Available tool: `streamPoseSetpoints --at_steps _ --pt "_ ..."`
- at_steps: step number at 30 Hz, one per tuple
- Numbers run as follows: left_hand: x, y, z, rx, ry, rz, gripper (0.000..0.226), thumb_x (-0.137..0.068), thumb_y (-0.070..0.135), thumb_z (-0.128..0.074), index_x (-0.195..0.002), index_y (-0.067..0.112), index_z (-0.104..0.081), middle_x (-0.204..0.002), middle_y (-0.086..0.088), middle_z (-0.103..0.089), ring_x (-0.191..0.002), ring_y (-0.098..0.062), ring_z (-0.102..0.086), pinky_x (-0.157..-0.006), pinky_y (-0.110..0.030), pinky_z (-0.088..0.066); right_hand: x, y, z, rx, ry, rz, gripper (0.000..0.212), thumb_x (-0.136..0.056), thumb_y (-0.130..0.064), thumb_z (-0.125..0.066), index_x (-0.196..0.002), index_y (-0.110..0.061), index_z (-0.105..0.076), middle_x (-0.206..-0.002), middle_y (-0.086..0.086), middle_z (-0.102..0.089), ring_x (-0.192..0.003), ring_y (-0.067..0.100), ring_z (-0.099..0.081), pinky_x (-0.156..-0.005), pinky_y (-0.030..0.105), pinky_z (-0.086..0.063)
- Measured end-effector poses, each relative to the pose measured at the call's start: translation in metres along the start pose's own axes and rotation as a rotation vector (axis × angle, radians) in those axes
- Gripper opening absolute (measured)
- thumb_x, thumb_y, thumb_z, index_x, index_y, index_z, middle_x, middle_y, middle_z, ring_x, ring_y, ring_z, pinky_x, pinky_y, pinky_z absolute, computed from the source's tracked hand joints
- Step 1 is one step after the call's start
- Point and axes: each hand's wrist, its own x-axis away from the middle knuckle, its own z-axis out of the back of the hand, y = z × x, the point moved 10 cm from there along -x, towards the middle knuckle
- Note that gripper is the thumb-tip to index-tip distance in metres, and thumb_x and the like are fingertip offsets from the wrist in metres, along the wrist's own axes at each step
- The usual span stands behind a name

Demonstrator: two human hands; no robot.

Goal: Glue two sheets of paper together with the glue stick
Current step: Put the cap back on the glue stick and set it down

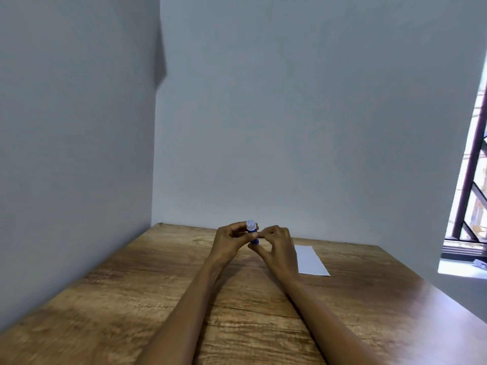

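Item 1, glue stick (pixel 252 234): blue barrel with a pale, translucent cap on top, held upright above the table (pixel 163 285), near frame centre toward 6 o'clock. It is raised off the wood, probably so both hands can work on it at once.

Item 2, left hand (pixel 228 242): at 9 o'clock of the stick, fingers curled round its upper part near the cap. Judged purpose: to pull or twist the cap.

Item 3, right hand (pixel 275 245): at 3 o'clock of the stick, thumb and fingertips pinching the lower barrel. Judged purpose: to steady the body, or turn the base, against the other hand's pull.

Item 4, sheet of paper (pixel 311 260): white, lying flat on the table at about 4 o'clock from the hands, partly hidden behind the right wrist. Whether it is one sheet or two stacked cannot be told. It lies close by, within easy reach for gluing.

Item 5, window (pixel 471 206): dark-framed, at the 3 o'clock edge.

Status, as a judgement: early stage; cap seemingly on, no glue applied to the paper.
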Motion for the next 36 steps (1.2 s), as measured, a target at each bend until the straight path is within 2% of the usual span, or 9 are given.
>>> streamPoseSetpoints --at_steps 5,8,12,16,19,24,28,32,36 --pt "0.01 0.001 -0.014 -0.038 -0.043 0.01 0.027 -0.076 -0.006 -0.07 -0.087 0.019 -0.073 -0.074 0.012 -0.075 -0.073 -0.002 -0.07 -0.064 -0.012 -0.052 0.005 0.004 0.009 0.085 0.032 -0.061 0.022 -0.074 -0.043 -0.072 -0.081 -0.027 -0.059 -0.089 -0.019 -0.045 -0.089 0.004 -0.039 -0.069 0.026 -0.033" --pt "0.009 0.001 -0.004 -0.087 0.019 0.015 0.022 -0.077 -0.001 -0.072 -0.089 0.018 -0.072 -0.082 0.008 -0.074 -0.077 0.001 -0.069 -0.069 -0.012 -0.051 0.009 0.012 -0.011 0.005 -0.094 -0.144 0.031 -0.077 -0.043 -0.069 -0.102 -0.029 -0.057 -0.101 -0.016 -0.043 -0.094 0.006 -0.048 -0.071 0.026 -0.038" --pt "0.008 -0.004 0.039 -0.11 0.297 0.047 0.016 -0.081 0.006 -0.07 -0.097 0.008 -0.068 -0.089 -0.003 -0.068 -0.083 -0.01 -0.063 -0.076 -0.021 -0.047 0.006 0.02 -0.049 -0.054 -0.319 -0.252 0.056 -0.088 -0.04 -0.059 -0.137 -0.025 -0.038 -0.131 -0.003 -0.041 -0.108 0.011 -0.052 -0.084 0.029 -0.042" --pt "0.015 -0.016 0.078 -0.173 0.514 0.111 0.025 -0.083 0.011 -0.069 -0.106 0.003 -0.066 -0.096 -0.007 -0.066 -0.09 -0.016 -0.059 -0.081 -0.028 -0.047 -0.007 0.016 -0.086 0.096 -0.509 -0.262 0.056 -0.092 -0.043 -0.051 -0.143 -0.025 -0.033 -0.14 0.005 -0.04 -0.119 0.02 -0.051 -0.095 0.038 -0.045" --pt "0.013 -0.021 0.082 -0.169 0.52 0.125 0.025 -0.083 0.011 -0.069 -0.107 0.003 -0.067 -0.098 -0.008 -0.068 -0.089 -0.016 -0.06 -0.078 -0.026 -0.046 -0.018 0.016 -0.109 0.242 -0.588 -0.261 0.055 -0.092 -0.046 -0.046 -0.142 -0.028 -0.034 -0.144 0.004 -0.04 -0.124 0.022 -0.049 -0.096 0.04 -0.044" --pt "0.006 -0.029 0.07 -0.198 0.434 0.122 0.021 -0.081 0.013 -0.071 -0.102 0.011 -0.067 -0.093 0.0 -0.068 -0.089 -0.013 -0.061 -0.073 -0.018 -0.046 -0.03 0.021 -0.114 0.316 -0.521 -0.275 0.027 -0.091 -0.034 -0.048 -0.116 -0.026 -0.054 -0.123 0.001 -0.061 -0.108 0.02 -0.058 -0.078 0.032 -0.043" --pt "0.006 -0.033 0.067 -0.22 0.406 0.128 0.024 -0.081 0.015 -0.071 -0.104 0.01 -0.067 -0.093 0.001 -0.068 -0.09 -0.013 -0.061 -0.076 -0.02 -0.047 -0.027 0.021 -0.101 0.287 -0.492 -0.28 0.019 -0.087 -0.031 -0.053 -0.1 -0.02 -0.045 -0.099 0.003 -0.064 -0.086 0.021 -0.058 -0.062 0.029 -0.037" --pt "0.004 -0.027 0.055 -0.259 0.328 0.101 0.018 -0.081 0.015 -0.072 -0.098 0.013 -0.067 -0.09 0.002 -0.066 -0.086 -0.013 -0.06 -0.074 -0.02 -0.047 -0.027 0.029 -0.069 -0.097 -0.295 -0.466 0.02 -0.085 -0.028 -0.053 -0.093 -0.015 -0.04 -0.08 0.004 -0.059 -0.067 0.019 -0.053 -0.054 0.029 -0.037" --pt "0.008 -0.029 0.028 -0.287 0.203 0.111 0.012 -0.08 0.015 -0.073 -0.089 0.019 -0.066 -0.086 0.0 -0.068 -0.082 -0.014 -0.062 -0.079 -0.029 -0.05 -0.024 0.032 -0.029 -0.694 -0.125 -0.607 0.023 -0.095 -0.027 -0.049 -0.116 -0.017 -0.044 -0.081 0.006 -0.067 -0.073 0.015 -0.063 -0.065 0.029 -0.051"
